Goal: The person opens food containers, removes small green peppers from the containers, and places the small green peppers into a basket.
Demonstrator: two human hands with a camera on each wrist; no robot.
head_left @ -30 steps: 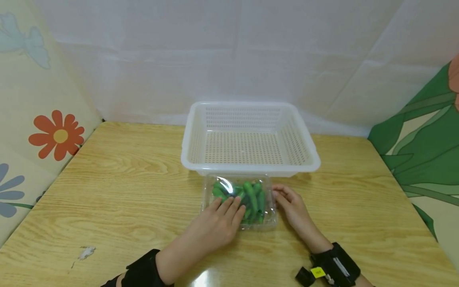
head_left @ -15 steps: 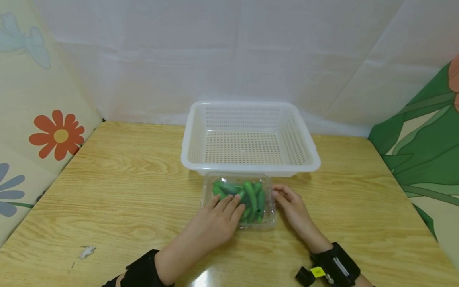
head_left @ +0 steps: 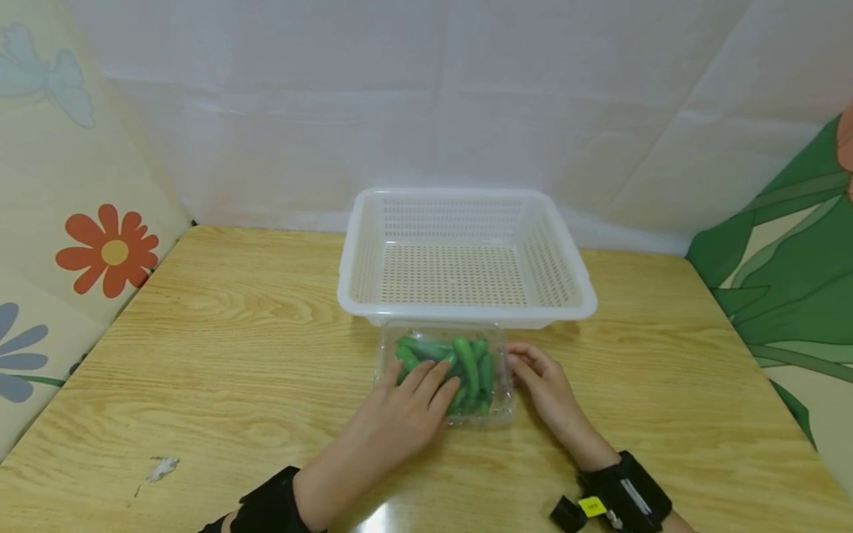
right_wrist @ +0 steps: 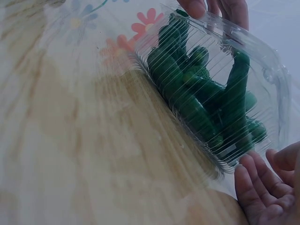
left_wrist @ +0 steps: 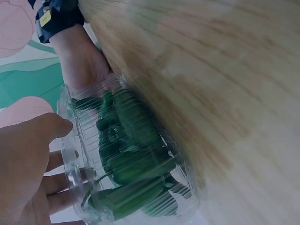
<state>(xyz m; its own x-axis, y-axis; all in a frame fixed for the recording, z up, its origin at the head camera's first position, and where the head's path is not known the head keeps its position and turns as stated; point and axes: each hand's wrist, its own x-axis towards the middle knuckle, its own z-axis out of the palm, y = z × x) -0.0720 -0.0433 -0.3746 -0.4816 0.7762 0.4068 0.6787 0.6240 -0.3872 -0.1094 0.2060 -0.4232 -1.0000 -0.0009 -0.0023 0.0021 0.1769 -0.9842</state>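
Observation:
A clear plastic clamshell box (head_left: 496,416) holds several green peppers (head_left: 469,364) and lies on the table just in front of the white basket. My left hand (head_left: 405,414) rests on the lid from the near left, its fingers spread over the top. In the left wrist view, that hand's thumb (left_wrist: 58,125) is near the lid's edge. My right hand (head_left: 548,386) is at the box's right side, fingertips against or close to the wall, loosely bent. In the right wrist view its fingers (right_wrist: 255,180) are beside the box end, not around it.
A white perforated plastic basket (head_left: 466,312) stands directly behind the box, with nothing in it. The wooden table (head_left: 233,333) meets a white cloth (head_left: 426,111) at the back. Floral panels (head_left: 100,148) flank both sides.
My left hand's fingers have shifted very slightly on the lid, and the glare on the lid has faded. The box, basket and right hand stay put.

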